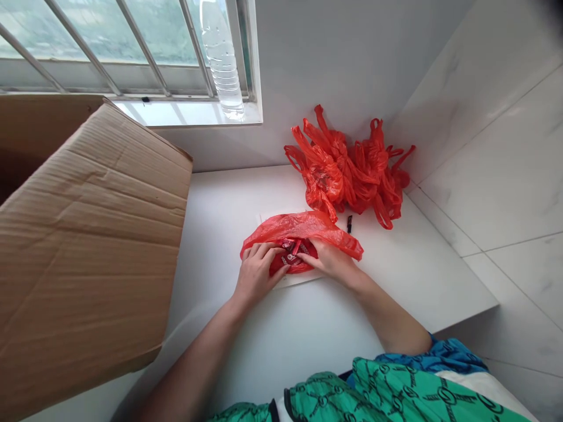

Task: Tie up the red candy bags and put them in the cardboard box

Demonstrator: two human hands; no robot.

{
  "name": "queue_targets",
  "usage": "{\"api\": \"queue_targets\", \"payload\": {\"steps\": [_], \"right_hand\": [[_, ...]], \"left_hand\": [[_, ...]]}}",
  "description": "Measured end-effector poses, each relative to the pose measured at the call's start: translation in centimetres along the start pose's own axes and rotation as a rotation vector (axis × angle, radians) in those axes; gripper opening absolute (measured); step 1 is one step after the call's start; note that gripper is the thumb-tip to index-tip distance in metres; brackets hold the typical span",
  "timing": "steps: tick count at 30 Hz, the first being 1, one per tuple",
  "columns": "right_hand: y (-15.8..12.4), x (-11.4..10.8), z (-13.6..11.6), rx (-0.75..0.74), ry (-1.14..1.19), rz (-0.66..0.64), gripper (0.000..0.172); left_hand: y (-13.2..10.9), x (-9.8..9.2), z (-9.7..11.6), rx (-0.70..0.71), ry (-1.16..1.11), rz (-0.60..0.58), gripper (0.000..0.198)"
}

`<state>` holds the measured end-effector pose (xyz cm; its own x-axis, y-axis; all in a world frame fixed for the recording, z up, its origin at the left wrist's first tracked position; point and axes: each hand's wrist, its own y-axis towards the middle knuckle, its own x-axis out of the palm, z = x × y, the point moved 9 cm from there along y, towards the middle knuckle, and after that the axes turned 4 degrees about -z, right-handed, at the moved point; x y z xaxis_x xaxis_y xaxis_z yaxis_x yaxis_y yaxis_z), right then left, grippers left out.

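Observation:
A red plastic bag (303,230) lies on the white table (290,328), with a small red patterned item (294,258) at its mouth. My left hand (257,272) presses on the left side of that item, fingers curled onto it. My right hand (328,259) pinches the item and the bag's edge from the right. A white sheet (303,279) sticks out beneath them.
A heap of crumpled red plastic bags (352,170) sits in the far corner, with a small dark clip (349,224) in front of it. A large cardboard box (88,246) fills the left. A clear plastic bottle (222,58) stands on the windowsill.

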<state>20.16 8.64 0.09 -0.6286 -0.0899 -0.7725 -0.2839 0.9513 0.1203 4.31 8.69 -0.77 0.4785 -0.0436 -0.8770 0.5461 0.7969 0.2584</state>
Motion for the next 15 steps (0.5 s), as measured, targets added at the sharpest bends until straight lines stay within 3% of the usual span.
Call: {"api": "queue_targets", "payload": {"steps": [6,9,11,15], "right_hand": [[-0.1,0.8,0.5,0.019,0.174,-0.129,0.031],[-0.4,0.7,0.7,0.023,0.246,-0.169,0.014],[-0.6,0.4,0.4,-0.005,0.230,-0.180,0.006],[-0.8,-0.7,-0.3,-0.044,0.121,-0.142,0.012]], "left_hand": [[-0.2,0.4,-0.4,0.024,0.043,0.037,0.051],[-0.1,0.6,-0.7,0.026,0.075,0.042,0.057],[0.0,0.8,-0.6,0.027,0.092,0.036,0.060],[0.4,1.2,-0.4,0.020,0.105,-0.016,0.067]]}}
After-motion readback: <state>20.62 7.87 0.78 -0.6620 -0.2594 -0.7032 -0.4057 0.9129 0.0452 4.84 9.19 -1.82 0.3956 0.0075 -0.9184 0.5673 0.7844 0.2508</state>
